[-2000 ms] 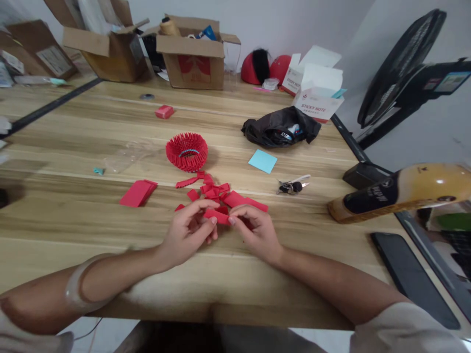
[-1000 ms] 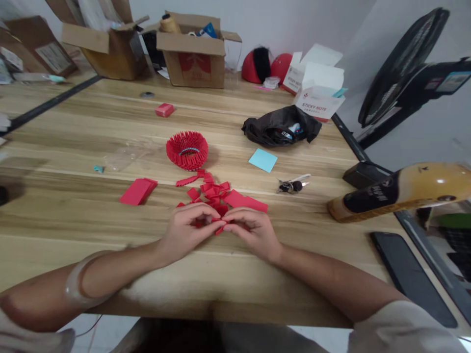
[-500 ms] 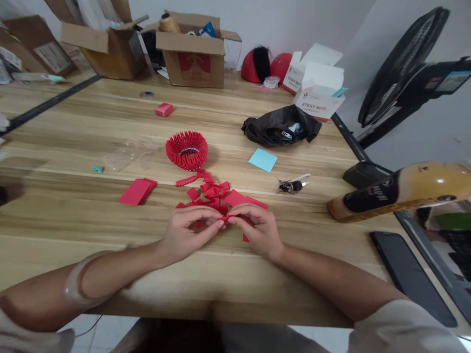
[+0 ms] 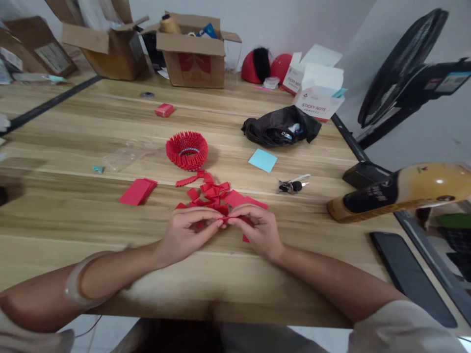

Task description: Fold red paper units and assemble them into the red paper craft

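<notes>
Between the fingertips of my left hand (image 4: 191, 229) and my right hand (image 4: 257, 228) is a small red paper piece (image 4: 223, 219), pinched from both sides. My fingers cover most of it, so its exact fold is hidden. Just beyond my hands lies a loose heap of folded red paper pieces (image 4: 210, 192), with flat red paper strips (image 4: 239, 198) at its right. Behind the heap stands a bowl of interlocked red folded paper (image 4: 187, 151) with a light blue band inside. A stack of red paper (image 4: 138, 191) rests to the left.
A blue sticky note (image 4: 262, 160), keys (image 4: 292, 185) and a black plastic bag (image 4: 281, 127) lie right of the bowl. Further right are a tall yellow bottle (image 4: 397, 192), a phone (image 4: 412, 274) and a fan (image 4: 403, 68). Cardboard boxes (image 4: 195, 61) line the back.
Almost nothing differs. Both hands stay in the same place, pinching the red paper piece, with only a very slight shift of the fingertips.
</notes>
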A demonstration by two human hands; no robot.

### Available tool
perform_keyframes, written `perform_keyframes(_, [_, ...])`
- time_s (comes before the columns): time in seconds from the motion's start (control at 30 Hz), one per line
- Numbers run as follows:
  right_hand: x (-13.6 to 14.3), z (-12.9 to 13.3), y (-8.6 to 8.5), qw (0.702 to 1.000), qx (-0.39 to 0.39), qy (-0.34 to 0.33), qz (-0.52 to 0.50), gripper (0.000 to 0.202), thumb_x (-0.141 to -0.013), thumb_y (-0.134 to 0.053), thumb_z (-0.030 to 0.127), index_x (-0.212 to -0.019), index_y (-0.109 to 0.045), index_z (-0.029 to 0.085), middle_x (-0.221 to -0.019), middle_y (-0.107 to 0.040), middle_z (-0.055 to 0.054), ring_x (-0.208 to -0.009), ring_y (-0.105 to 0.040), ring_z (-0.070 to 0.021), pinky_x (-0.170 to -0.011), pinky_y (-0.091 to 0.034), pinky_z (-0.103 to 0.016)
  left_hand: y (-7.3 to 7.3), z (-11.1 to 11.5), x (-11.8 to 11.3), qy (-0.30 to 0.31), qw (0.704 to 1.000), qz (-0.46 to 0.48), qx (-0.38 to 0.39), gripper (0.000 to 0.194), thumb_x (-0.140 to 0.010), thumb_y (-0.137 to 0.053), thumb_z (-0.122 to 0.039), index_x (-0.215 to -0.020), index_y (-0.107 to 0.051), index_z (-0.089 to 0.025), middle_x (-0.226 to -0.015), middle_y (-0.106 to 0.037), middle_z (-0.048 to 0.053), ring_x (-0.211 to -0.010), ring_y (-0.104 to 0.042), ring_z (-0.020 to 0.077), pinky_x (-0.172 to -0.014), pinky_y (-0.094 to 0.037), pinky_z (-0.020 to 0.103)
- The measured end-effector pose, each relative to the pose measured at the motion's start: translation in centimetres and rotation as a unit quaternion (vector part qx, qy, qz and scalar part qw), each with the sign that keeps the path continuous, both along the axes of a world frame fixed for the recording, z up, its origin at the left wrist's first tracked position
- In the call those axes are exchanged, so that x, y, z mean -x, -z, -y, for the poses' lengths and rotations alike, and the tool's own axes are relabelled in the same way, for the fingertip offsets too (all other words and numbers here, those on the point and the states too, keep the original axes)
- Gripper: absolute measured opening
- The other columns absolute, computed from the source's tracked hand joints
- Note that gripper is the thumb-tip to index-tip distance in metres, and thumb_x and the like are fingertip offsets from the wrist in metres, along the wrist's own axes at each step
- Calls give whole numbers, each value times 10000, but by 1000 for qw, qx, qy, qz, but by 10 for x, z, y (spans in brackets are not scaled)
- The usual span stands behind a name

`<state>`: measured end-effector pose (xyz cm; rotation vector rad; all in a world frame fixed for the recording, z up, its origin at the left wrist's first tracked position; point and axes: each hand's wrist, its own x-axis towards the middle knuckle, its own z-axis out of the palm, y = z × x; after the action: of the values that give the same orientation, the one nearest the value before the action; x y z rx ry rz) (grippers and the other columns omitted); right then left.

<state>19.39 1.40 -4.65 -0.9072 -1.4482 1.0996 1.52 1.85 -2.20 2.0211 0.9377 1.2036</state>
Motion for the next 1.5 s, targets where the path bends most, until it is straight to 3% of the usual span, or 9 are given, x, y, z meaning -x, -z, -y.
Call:
perform_keyframes(0.4, [1, 0, -1, 999, 36, 3, -5, 98, -743, -685, 284, -737, -676, 186, -733, -695, -39, -682, -643, -152, -659, -525, -275, 2, 0, 2, 22, 999, 23, 31, 63, -788, -639, -128, -735, -663, -151, -753, -719, 44, -691, -690, 145, -648, -568, 224])
perform_keyframes(0.6, [1, 2, -6, 1000, 18, -19, 4, 108, -775, -655, 276, -720, -673, 185, -693, -693, -32, -634, -629, -138, -603, -511, -257, 2, 2, 3, 37, 999, 32, 24, 101, -798, -623, -115, -706, -625, -156, -740, -696, 45, -683, -676, 142, -614, -553, 226])
perform_keyframes(0.8, [0, 0, -3, 999, 21, -19, 22, 130, -775, -655, 307, -748, -683, 183, -715, -701, -39, -664, -643, -144, -636, -524, -266, 2, 2, 3, 18, 999, 32, 8, 103, -799, -625, -124, -701, -613, -154, -732, -685, 48, -673, -657, 133, -607, -548, 225])
perform_keyframes(0.97, [-1, 1, -4, 999, 8, -4, 31, 98, -772, -661, 268, -735, -686, 181, -698, -703, -38, -629, -634, -135, -590, -509, -244, 1, 1, 2, 18, 999, 28, -9, 110, -791, -628, -106, -697, -614, -162, -721, -685, 32, -675, -654, 127, -618, -546, 222])
perform_keyframes(1.17, [-3, -2, -1, 999, -20, 8, 47, 53, -777, -649, 228, -780, -691, 196, -779, -715, -45, -717, -657, -155, -681, -524, -272, 7, 1, 5, 8, 999, 44, 3, 67, -803, -619, -113, -751, -620, -155, -733, -688, 41, -709, -662, 141, -648, -549, 249])
perform_keyframes(1.5, [-2, 1, -3, 998, -27, -1, 50, 30, -798, -589, 218, -782, -572, 200, -731, -624, -26, -667, -589, -136, -635, -490, -265, 2, 1, 3, 5, 1000, 10, -22, 88, -778, -640, -103, -717, -646, -166, -733, -691, 32, -699, -658, 136, -644, -537, 236])
